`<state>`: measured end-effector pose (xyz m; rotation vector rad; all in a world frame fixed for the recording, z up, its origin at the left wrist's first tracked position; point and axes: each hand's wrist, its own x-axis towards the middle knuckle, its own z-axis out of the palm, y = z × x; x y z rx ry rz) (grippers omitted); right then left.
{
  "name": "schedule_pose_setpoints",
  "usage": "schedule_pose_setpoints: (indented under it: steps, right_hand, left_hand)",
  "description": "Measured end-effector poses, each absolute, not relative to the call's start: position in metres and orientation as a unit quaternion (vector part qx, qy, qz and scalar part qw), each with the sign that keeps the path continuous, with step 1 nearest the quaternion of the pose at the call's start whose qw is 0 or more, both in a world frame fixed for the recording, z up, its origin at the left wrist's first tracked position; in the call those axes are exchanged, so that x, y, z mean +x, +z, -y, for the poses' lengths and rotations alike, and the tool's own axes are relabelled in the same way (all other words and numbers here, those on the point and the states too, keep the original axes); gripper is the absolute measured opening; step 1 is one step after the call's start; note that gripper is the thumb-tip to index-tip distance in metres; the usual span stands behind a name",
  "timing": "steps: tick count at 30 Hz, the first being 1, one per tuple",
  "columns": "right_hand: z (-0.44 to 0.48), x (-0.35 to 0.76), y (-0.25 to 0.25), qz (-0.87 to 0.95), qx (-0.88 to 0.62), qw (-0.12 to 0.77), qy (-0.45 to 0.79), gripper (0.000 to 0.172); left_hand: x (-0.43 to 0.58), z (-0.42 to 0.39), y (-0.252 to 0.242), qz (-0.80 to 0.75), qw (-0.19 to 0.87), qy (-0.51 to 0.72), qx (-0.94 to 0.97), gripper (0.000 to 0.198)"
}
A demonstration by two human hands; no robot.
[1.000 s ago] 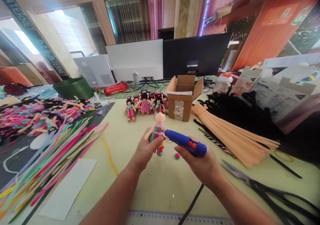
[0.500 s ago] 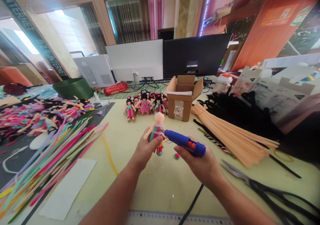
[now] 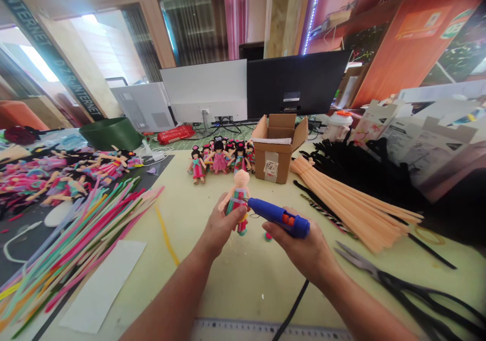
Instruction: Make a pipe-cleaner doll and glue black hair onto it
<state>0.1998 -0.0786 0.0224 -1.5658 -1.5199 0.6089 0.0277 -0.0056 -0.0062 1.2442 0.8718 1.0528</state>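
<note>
Head cam: the left hand point(image 3: 220, 224) has its fingers wrapped around a little doll point(image 3: 237, 194), held up over the counter point(image 3: 228, 290), while the right hand point(image 3: 304, 249) is gripping a blue glue gun point(image 3: 270, 211) with the tip at the doll's upper body, can't tell if it's touching. Body, arms and colourful outfit look done, but the head's bare, so judging by the black-haired dolls point(image 3: 219, 160) beyond the fingers, hair's probably left.

Tool point(image 3: 278, 216) right of doll point(image 3: 236, 195), more dolls point(image 3: 219, 160) behind
</note>
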Motion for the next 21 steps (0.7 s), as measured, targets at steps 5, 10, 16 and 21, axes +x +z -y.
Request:
schedule_pose_setpoints:
  steps: [5,10,16,21]
  right_hand:
    - [0.079,0.201,0.025,0.592,-0.639,0.42,0.255,0.033]
    - [0.079,0.2,0.028,0.569,-0.631,0.454,0.267,0.031]
    - [0.076,0.203,0.028,0.51,-0.611,0.488,0.358,0.033]
    - [0.057,0.224,0.015,0.468,-0.665,0.479,0.331,0.037]
  left_hand:
    - [0.027,0.005,-0.006,-0.369,0.611,0.451,0.536,0.046]
    - [0.027,0.005,-0.005,-0.361,0.636,0.456,0.507,0.048]
    - [0.028,0.005,-0.003,-0.358,0.657,0.449,0.488,0.049]
    - [0.025,0.001,-0.004,-0.366,0.672,0.46,0.45,0.048]
